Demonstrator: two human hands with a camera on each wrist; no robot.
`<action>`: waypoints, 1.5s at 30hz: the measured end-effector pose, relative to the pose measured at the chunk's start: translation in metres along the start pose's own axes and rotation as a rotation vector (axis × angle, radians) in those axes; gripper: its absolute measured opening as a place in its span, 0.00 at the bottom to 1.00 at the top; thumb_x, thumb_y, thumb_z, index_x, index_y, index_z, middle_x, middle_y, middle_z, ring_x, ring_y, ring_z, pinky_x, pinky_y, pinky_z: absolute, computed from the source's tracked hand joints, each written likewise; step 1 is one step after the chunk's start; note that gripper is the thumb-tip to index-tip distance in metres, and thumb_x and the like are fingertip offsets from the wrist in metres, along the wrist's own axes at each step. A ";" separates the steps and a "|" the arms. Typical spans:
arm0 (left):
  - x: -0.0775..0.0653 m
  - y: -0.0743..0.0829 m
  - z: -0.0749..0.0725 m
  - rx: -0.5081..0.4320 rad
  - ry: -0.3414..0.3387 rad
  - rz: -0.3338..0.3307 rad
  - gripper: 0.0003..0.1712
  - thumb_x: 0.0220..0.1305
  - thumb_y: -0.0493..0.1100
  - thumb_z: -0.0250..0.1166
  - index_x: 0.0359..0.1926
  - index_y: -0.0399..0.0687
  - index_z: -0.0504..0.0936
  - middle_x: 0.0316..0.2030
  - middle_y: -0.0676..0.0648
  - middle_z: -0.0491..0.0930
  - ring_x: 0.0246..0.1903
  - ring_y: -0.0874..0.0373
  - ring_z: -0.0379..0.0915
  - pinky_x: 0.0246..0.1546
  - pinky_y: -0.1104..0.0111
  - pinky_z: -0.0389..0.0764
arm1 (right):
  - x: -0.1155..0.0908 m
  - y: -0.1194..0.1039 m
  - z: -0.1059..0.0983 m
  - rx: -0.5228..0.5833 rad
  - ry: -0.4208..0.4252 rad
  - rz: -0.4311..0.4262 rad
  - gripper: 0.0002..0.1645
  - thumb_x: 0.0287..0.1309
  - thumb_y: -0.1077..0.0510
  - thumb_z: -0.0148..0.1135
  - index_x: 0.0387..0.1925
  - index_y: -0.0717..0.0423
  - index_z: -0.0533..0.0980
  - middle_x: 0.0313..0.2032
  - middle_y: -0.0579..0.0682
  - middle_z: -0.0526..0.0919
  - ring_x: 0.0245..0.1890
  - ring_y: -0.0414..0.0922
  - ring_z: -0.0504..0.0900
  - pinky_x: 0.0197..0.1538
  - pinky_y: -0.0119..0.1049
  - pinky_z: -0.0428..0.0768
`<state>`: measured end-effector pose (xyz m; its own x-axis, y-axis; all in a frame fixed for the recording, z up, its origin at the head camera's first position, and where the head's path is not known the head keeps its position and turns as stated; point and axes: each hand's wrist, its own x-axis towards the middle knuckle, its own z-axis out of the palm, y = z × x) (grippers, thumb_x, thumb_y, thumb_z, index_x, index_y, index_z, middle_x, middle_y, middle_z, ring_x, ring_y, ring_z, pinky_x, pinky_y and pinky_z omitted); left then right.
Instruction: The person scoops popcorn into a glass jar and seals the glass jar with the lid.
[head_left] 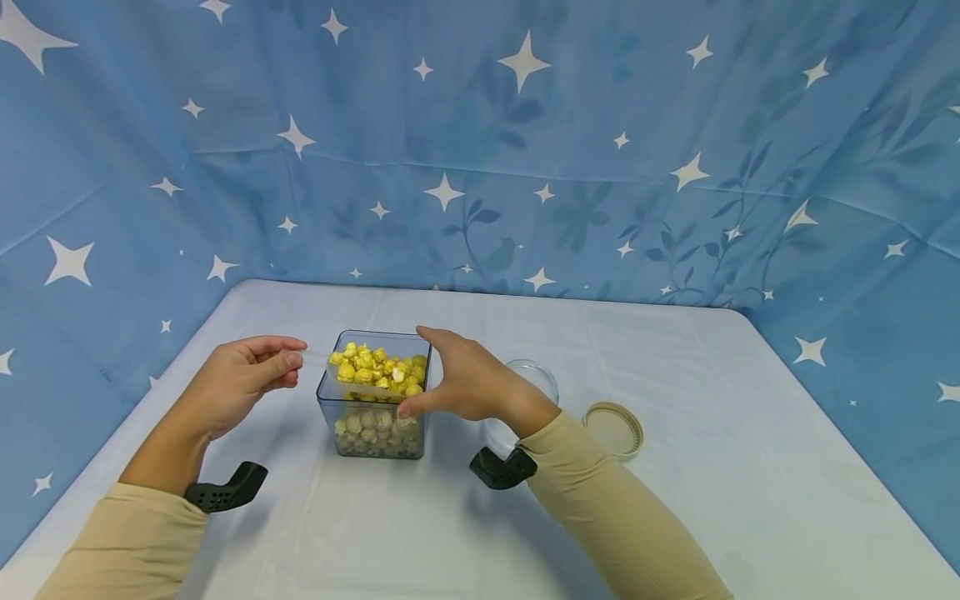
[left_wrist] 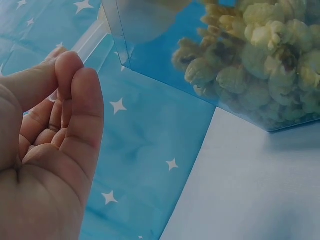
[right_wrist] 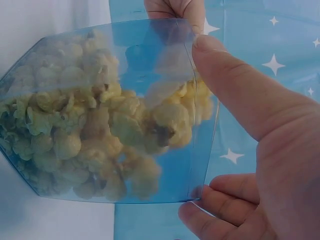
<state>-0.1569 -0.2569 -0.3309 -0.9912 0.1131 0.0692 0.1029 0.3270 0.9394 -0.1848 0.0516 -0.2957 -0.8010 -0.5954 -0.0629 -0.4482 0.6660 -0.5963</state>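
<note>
A clear bluish square container stands on the table with popcorn inside. My left hand, left of it, pinches the handle of a translucent scoop between thumb and fingers. Yellow popcorn fills the scoop's bowl, which lies over the container's opening. My right hand grips the container at its right side. Its thumb sits on the near wall by the rim, and the other fingers reach round the opposite side.
Behind the right wrist lies a clear round jar, partly hidden by the arm. To the right of it is a round tan-rimmed lid. A white cloth covers the table, and a blue starry curtain hangs at the back and sides.
</note>
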 end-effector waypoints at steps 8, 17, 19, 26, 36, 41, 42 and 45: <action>0.001 0.001 0.000 -0.124 -0.002 0.040 0.10 0.73 0.40 0.61 0.50 0.42 0.82 0.33 0.54 0.80 0.33 0.62 0.78 0.41 0.75 0.81 | -0.002 0.000 -0.002 0.011 0.004 0.008 0.65 0.50 0.39 0.77 0.79 0.55 0.51 0.75 0.52 0.57 0.74 0.51 0.56 0.71 0.48 0.61; 0.000 0.001 -0.004 -0.248 -0.006 0.053 0.08 0.72 0.38 0.62 0.43 0.57 0.84 0.35 0.54 0.81 0.33 0.63 0.77 0.41 0.75 0.80 | -0.005 0.003 -0.001 0.009 0.012 -0.010 0.67 0.51 0.36 0.75 0.79 0.56 0.47 0.77 0.53 0.53 0.75 0.51 0.54 0.71 0.49 0.60; -0.001 0.001 -0.005 -0.258 -0.003 0.056 0.09 0.72 0.38 0.62 0.43 0.58 0.85 0.35 0.54 0.81 0.33 0.64 0.77 0.41 0.76 0.80 | -0.009 0.004 -0.003 0.003 0.030 -0.004 0.68 0.50 0.36 0.76 0.79 0.56 0.47 0.76 0.53 0.53 0.75 0.51 0.54 0.71 0.49 0.60; 0.000 0.003 -0.006 -0.341 -0.009 0.072 0.09 0.71 0.36 0.63 0.41 0.56 0.87 0.33 0.53 0.80 0.32 0.64 0.78 0.40 0.75 0.81 | -0.031 0.022 -0.020 0.002 0.140 -0.002 0.66 0.47 0.36 0.78 0.78 0.53 0.52 0.75 0.50 0.58 0.74 0.50 0.58 0.70 0.51 0.62; 0.001 0.007 -0.004 -0.416 -0.026 0.106 0.12 0.71 0.33 0.61 0.42 0.53 0.87 0.34 0.52 0.81 0.32 0.64 0.78 0.40 0.75 0.81 | -0.072 0.069 -0.039 0.026 0.260 0.067 0.62 0.46 0.38 0.80 0.76 0.55 0.58 0.72 0.52 0.64 0.71 0.54 0.61 0.67 0.57 0.65; 0.001 0.011 0.000 -0.461 -0.045 0.143 0.13 0.72 0.30 0.59 0.43 0.50 0.87 0.34 0.51 0.82 0.33 0.63 0.78 0.40 0.74 0.81 | -0.080 0.087 -0.030 0.087 0.264 0.093 0.63 0.43 0.40 0.81 0.74 0.58 0.60 0.70 0.56 0.67 0.68 0.56 0.66 0.65 0.56 0.68; 0.001 0.012 0.002 -0.461 -0.048 0.146 0.13 0.72 0.30 0.59 0.44 0.50 0.87 0.34 0.52 0.82 0.33 0.63 0.78 0.40 0.74 0.81 | -0.081 0.090 -0.027 0.100 0.262 0.104 0.63 0.43 0.40 0.82 0.74 0.59 0.60 0.70 0.56 0.67 0.68 0.56 0.66 0.65 0.56 0.68; 0.002 0.016 0.006 -0.450 -0.051 0.150 0.12 0.72 0.31 0.59 0.44 0.49 0.86 0.34 0.52 0.82 0.33 0.63 0.78 0.40 0.74 0.81 | -0.081 0.097 -0.018 0.124 0.264 0.135 0.61 0.44 0.42 0.82 0.73 0.59 0.61 0.68 0.56 0.69 0.67 0.55 0.68 0.64 0.56 0.69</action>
<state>-0.1571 -0.2457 -0.3176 -0.9616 0.1775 0.2092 0.1870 -0.1338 0.9732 -0.1703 0.1728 -0.3339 -0.9327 -0.3570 0.0522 -0.2919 0.6616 -0.6907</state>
